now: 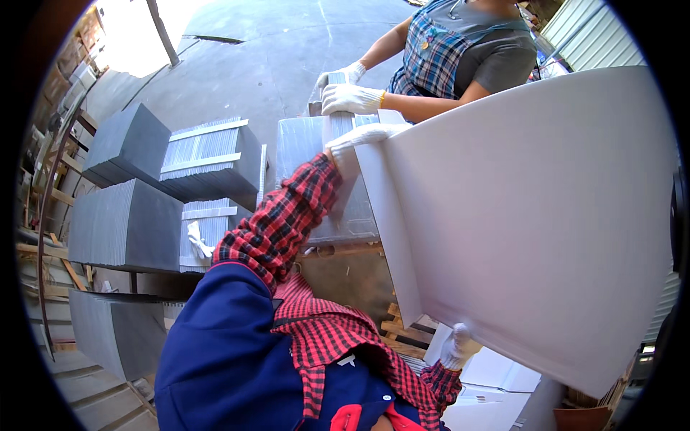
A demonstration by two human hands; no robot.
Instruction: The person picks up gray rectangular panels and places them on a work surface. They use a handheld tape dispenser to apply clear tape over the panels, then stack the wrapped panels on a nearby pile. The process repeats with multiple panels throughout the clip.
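A large white panel (532, 223), with a narrow folded strip along its left edge, stands tilted in front of me and fills the right side. My gloved left hand (366, 135) is closed over the top corner of that folded edge. Low down, my gloved right hand (460, 347) grips the panel's bottom edge, its fingertips against the white face. Both my arms wear red and black checked sleeves. Just beyond my left hand, a co-worker's white-gloved hands (352, 99) hold a bundle of thin grey plates (338, 123) above a plastic-wrapped stack (298, 144).
Several stacks of grey plates (154, 223) stand at the left, some with pale strips across them. A white glove (198, 239) lies on one stack. The co-worker in a checked apron (438, 54) stands across from me. Wooden pallet slats (406, 332) and white sheets (496, 381) lie below the panel.
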